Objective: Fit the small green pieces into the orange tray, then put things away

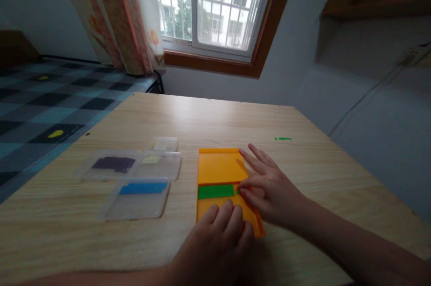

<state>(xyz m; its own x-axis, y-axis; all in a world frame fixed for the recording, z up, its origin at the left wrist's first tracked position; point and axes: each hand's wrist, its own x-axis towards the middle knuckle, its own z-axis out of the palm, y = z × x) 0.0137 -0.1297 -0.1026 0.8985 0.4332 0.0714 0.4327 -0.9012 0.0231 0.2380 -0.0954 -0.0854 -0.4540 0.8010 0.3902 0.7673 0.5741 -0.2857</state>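
Observation:
An orange tray (220, 165) with two sections lies on the wooden table before me. In its nearer section, a flat block of green beads or strips (215, 191) runs along the dividing ridge. My right hand (269, 187) reaches in from the right, thumb and index finger pinched on a small green piece (238, 191) beside that block; its other fingers are stretched out over the tray. My left hand (218, 236) curls over the tray's near part, bent fingers against it and covering that portion. Its thumb and palm are hidden.
Left of the tray, clear plastic cases lie on the table (235, 122): one holds blue pieces (143, 188), one purple pieces (114, 164), others pale yellow bits (151, 159). Loose green pieces (283, 138) lie at the far right. A bed (67, 106) stands left, a wall right.

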